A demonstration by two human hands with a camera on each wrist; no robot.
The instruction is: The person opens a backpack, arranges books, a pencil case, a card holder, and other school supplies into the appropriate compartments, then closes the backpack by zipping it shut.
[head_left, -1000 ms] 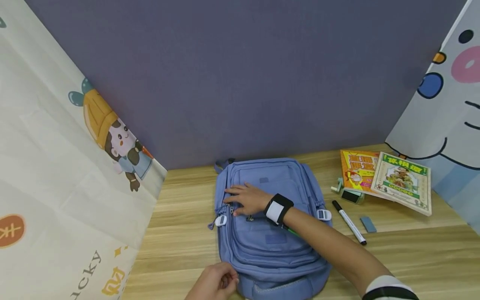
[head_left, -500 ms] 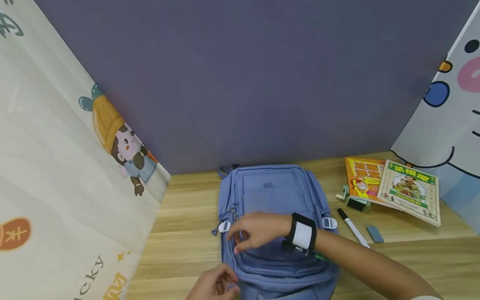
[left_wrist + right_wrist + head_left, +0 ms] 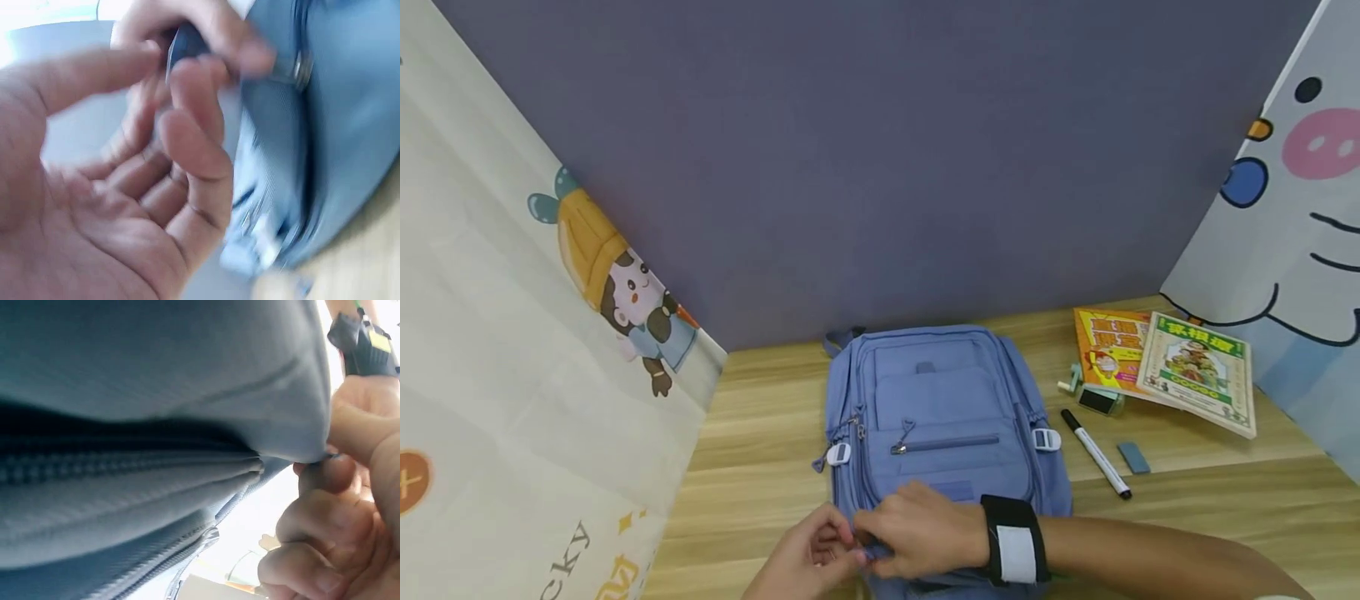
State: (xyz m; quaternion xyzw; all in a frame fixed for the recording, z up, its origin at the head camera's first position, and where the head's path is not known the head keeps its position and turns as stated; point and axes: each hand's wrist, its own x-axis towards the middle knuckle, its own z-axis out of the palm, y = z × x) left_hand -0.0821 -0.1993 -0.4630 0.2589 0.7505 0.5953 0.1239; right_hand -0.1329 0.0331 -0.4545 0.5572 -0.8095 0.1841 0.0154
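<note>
A blue backpack (image 3: pixel 943 387) lies flat on the wooden table. At its lower left edge both hands meet around a small blue zipper pull (image 3: pixel 184 47), mostly covered by fingers. My right hand (image 3: pixel 917 533) pinches the pull from the right, across the bag's lower front. From the left, my left hand (image 3: pixel 812 554) has thumb and fingers closed in on the same pull, its other fingers curled. In the right wrist view, a zipper track (image 3: pixel 125 465) runs along the bag toward the bunched fingers. The front pocket zipper (image 3: pixel 947 444) looks shut.
To the right lie a marker (image 3: pixel 1096 454), a grey-blue eraser (image 3: pixel 1133 457) and a pale green pencil sharpener (image 3: pixel 1099 400). Two books, an orange one (image 3: pixel 1112 350) and a green-edged one (image 3: pixel 1198 367), overlap near the dark back wall (image 3: pixel 880 167).
My right hand has moved down from the bag's upper left side to join the left hand at the lower left edge. My left hand has stayed near that edge.
</note>
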